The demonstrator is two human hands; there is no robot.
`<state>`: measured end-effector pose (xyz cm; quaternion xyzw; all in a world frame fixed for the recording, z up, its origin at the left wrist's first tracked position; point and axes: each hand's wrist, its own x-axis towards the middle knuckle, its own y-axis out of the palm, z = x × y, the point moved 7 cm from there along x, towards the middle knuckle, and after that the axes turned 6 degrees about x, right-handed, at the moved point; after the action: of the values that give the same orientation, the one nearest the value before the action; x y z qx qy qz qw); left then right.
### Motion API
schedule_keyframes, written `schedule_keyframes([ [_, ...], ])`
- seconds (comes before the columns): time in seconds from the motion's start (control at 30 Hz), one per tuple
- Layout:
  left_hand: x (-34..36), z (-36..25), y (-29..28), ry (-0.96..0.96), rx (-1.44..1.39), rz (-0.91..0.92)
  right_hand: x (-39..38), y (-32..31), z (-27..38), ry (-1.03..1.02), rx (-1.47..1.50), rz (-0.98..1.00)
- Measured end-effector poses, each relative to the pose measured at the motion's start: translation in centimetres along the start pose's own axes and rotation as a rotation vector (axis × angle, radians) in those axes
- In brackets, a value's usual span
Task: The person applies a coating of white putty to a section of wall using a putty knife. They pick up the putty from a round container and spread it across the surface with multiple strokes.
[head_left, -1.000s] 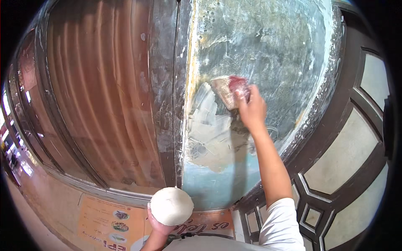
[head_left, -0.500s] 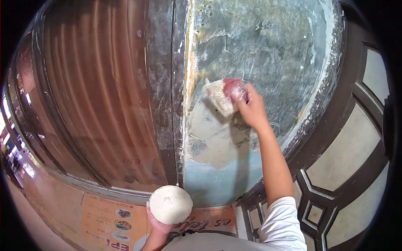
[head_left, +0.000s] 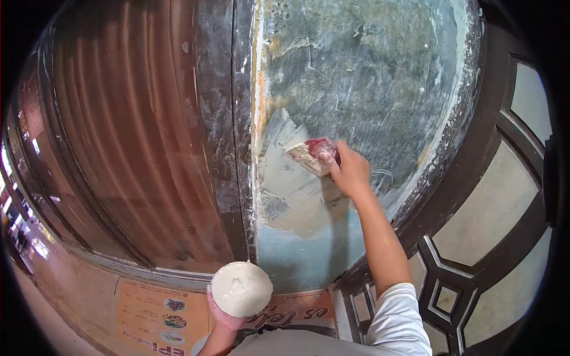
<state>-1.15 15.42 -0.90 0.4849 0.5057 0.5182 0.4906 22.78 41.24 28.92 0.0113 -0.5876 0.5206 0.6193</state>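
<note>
My right hand [head_left: 350, 169] grips a scraper with a red handle and wide blade [head_left: 304, 157] coated in pale paste, held against the mottled grey-green wall [head_left: 386, 71]. Around the blade a smeared light patch [head_left: 285, 202] covers part of the wall, above a pale blue band [head_left: 297, 255]. Down at the bottom centre my left hand [head_left: 221, 308] holds a round bowl [head_left: 240, 283] filled with off-white paste, its fingers curled round the left side.
Left of the wall are a dark vertical frame [head_left: 217, 71] and a glass pane with brown curtain [head_left: 136, 130]. A dark panelled door [head_left: 475, 148] stands at the right. An orange printed banner [head_left: 142, 314] lies along the bottom, behind my left hand.
My right hand and scraper have moved downward on the wall, uncovering more of the pale streaks above the blade. My left hand still holds the bowl in nearly the same place.
</note>
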Motion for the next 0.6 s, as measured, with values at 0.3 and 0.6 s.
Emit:
schedule_keyframes([
  [0.3, 0.1, 0.5, 0.8, 0.101, 0.693, 0.037, 0.6, 0.7, 2.5, -0.052, 0.099, 0.026],
  [0.6, -0.3, 1.8, 0.4, 0.072, 0.583, 0.023, 0.0, -4.1, -1.7, 0.095, 0.49, -0.38],
])
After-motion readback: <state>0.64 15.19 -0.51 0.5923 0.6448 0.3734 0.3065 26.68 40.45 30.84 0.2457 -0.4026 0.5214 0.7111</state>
